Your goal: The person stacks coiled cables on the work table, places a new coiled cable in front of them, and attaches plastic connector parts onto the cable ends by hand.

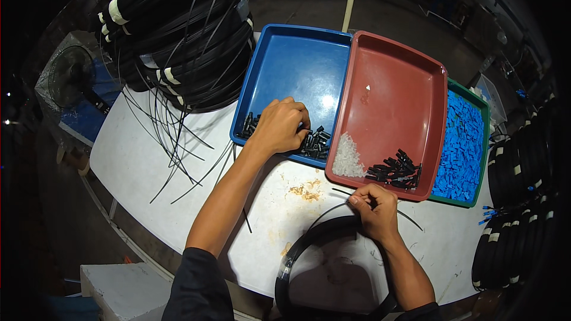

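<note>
My left hand (282, 125) reaches into the near part of the blue tray (291, 71), its fingers curled down among small black tubular parts (316, 142). Its fingertips are hidden, so what they grip, if anything, cannot be made out. My right hand (376, 207) is closed in a pinch on a thin black cable (328, 209), just in front of the red tray. The cable's short free end (341, 191) sticks out to the left of the fingers. Below that hand a coil of black cable (285, 276) stands at the table's near edge.
The red tray (395, 83) holds small whitish clear pieces (348, 157) and black connector parts (397, 169). Right of it, a green tray (483, 160) is full of blue pieces (461, 142). Large black cable coils (184, 41) tower at the left, loose ends trailing over the white table (140, 166). More coils (511, 244) lie right.
</note>
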Available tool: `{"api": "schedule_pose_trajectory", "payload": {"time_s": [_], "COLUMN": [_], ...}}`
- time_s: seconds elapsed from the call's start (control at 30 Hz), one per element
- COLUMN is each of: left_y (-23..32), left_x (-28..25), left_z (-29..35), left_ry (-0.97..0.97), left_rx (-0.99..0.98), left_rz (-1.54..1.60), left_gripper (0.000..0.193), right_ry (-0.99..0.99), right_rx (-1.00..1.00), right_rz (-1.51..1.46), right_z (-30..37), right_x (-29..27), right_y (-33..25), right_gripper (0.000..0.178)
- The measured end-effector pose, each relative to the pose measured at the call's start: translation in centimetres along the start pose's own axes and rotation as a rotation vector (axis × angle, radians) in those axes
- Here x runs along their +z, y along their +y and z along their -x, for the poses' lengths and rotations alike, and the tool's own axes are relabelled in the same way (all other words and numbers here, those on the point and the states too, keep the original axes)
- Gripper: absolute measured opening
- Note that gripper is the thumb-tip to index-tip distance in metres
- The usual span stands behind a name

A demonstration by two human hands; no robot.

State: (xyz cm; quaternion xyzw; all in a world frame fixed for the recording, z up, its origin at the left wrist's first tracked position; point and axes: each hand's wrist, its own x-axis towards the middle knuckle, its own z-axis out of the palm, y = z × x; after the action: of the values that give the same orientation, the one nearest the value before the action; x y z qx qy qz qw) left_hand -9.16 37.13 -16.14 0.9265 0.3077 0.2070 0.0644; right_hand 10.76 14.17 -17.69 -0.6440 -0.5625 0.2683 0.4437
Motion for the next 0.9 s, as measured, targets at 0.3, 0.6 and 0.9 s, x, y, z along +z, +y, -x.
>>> {"api": "schedule_pose_trajectory", "payload": {"time_s": [0.3,0.6,0.9], "left_y": [0.2,5.7,14.0], "left_x": [-1.1,0.8,5.3], "left_z": [0.9,4.6,4.8], "left_ry": [0.068,0.252,0.490], "left_rx": [-0.019,-0.145,-0.060], "left_rz": [0.169,1.302,1.708], "left_gripper": [0.019,0.016,0.019], "right_ry": [-0.003,-0.108,-0.093], "right_rx": [-0.133,-0.337,-0.483], "right_rz": [0.101,0.196,0.213], "right_z": [0.4,1.3,2.7], "right_x": [0.3,0.4,-2.3], "right_y": [-0.2,0.8,1.9], "right_gripper": [0.008,0.008,0.010]}}
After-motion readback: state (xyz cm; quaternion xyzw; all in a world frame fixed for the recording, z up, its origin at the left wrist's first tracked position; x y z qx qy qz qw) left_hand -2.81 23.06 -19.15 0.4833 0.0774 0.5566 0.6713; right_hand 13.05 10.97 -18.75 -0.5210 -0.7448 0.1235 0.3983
